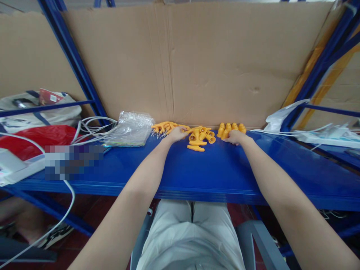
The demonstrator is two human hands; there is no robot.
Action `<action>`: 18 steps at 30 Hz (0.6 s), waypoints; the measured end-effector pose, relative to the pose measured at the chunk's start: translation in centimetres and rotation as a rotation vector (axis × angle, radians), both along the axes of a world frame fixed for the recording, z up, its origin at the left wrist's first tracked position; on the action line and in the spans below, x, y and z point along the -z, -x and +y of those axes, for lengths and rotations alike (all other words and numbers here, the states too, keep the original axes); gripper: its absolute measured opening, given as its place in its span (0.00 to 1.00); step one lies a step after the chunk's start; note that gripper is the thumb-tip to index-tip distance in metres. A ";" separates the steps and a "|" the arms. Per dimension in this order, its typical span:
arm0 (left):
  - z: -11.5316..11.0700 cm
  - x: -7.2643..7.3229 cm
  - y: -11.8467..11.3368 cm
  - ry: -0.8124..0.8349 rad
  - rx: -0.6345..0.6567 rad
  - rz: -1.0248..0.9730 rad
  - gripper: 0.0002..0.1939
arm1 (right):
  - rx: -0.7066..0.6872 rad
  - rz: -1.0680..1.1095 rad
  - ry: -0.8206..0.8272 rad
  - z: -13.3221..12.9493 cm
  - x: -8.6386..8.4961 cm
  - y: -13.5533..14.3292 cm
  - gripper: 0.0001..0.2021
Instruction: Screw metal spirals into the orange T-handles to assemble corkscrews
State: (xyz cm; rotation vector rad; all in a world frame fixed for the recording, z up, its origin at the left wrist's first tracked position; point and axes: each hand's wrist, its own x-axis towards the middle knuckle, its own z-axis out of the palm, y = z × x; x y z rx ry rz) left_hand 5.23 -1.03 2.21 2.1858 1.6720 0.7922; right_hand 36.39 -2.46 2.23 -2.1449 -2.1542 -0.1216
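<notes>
My left hand (177, 134) reaches among yellow plastic parts, its fingers drawn together; what they grip, if anything, is hidden. Left of it lies a pile of branching yellow pieces (165, 126) with small metal spirals below. To its right are several hollow yellow parts (203, 134), some with open round ends facing me. A slim curved yellow piece (196, 148) lies in front of them. My right hand (236, 137) is at the row of upright yellow plastic pieces (232, 126), fingers closed on the nearest yellow plastic piece (225, 134).
A stack of clear plastic bags (132, 128) lies left on the blue table (213, 172). White cables (94, 123), a red bag (42, 138) and a canvas bag (42, 112) are farther left. Cardboard (210, 63) stands behind; blue posts (317, 71) flank it. Another person's leg (25, 221) shows lower left.
</notes>
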 end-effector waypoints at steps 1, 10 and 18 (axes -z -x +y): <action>0.0 -0.1 0.0 -0.034 -0.031 -0.034 0.17 | -0.007 -0.007 -0.012 0.0 0.0 0.0 0.33; -0.5 -0.9 -0.5 -0.400 -0.121 -0.050 0.22 | 0.081 -0.086 -0.050 -0.9 -1.1 2.0 0.35; -1.3 -1.0 -1.7 -0.644 0.043 0.157 0.24 | -0.172 -0.021 -0.044 -2.8 -2.8 5.2 0.18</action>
